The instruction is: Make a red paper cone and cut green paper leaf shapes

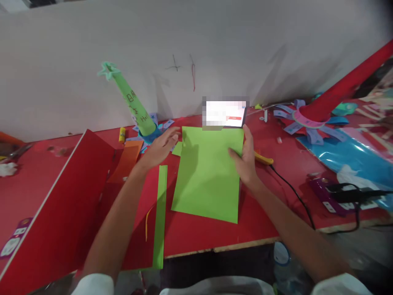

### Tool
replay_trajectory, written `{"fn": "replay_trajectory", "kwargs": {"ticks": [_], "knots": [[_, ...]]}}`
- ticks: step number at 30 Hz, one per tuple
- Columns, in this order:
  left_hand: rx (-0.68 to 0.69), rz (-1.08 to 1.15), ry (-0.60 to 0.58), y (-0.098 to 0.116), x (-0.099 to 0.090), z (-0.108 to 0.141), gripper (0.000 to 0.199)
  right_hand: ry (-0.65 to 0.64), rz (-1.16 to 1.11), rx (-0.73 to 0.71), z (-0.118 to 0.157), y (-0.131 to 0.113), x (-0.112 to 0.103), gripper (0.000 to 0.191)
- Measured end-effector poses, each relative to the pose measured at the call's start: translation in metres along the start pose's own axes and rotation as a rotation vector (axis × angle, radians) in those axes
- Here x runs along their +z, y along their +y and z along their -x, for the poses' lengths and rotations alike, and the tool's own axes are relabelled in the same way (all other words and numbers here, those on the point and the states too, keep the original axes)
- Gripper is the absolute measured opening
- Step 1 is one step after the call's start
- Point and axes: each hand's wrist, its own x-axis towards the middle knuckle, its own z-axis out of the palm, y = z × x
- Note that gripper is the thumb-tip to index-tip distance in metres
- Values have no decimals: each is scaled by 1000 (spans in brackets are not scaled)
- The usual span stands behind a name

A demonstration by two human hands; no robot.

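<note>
Green sheet [205,180]: lies at the middle of the red bench [199,241], its longer sides running away from the wearer.

Right hand [247,162]: grip closed on the sheet's right edge near the far corner, thumb over the top face, other fingers along the edge. Left hand [159,149]: just beside the far left corner; grip loose, fingers partly bent, nothing seen in it.

Writing: green tube [135,100], leaning, star shape at its top, hand-lettered in dark strokes. "BA" reads on the upper line, with a further stroke unclear; "Ha" reads on the lower line, remainder not legible. Marks between the two not made out.

Phone [224,112], beyond the sheet: screen lit, partly pixelated; a red bar shows, its text unreadable. Purple box [327,196], right: pale label patches, lettering too small to read. Yellow glue stick [122,134], near the green tube: no brand legible.

Also noted: narrow green strip [160,217] left of the sheet; orange paper [127,159] beside a tilted red board [67,200]; yellow-handled tool [264,158] with black cord, just right of the right hand.
</note>
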Motion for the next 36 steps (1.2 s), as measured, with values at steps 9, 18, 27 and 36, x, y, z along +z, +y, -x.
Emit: {"fn": "replay_trajectory", "kwargs": {"ticks": [9,18,27,36], "knots": [[23,-217,-17,29,-20,-15,64,-16,-91,111,18,-16,17,75],[226,-297,-52,49,-13,-7,35,-19,213,180,14,-12,7,25],[324,-100,-420,77,-16,0,20,-208,374,126,18,-27,16,32],[210,246,-459,68,-18,0,18,-202,371,150,19,-25,14,37]]}}
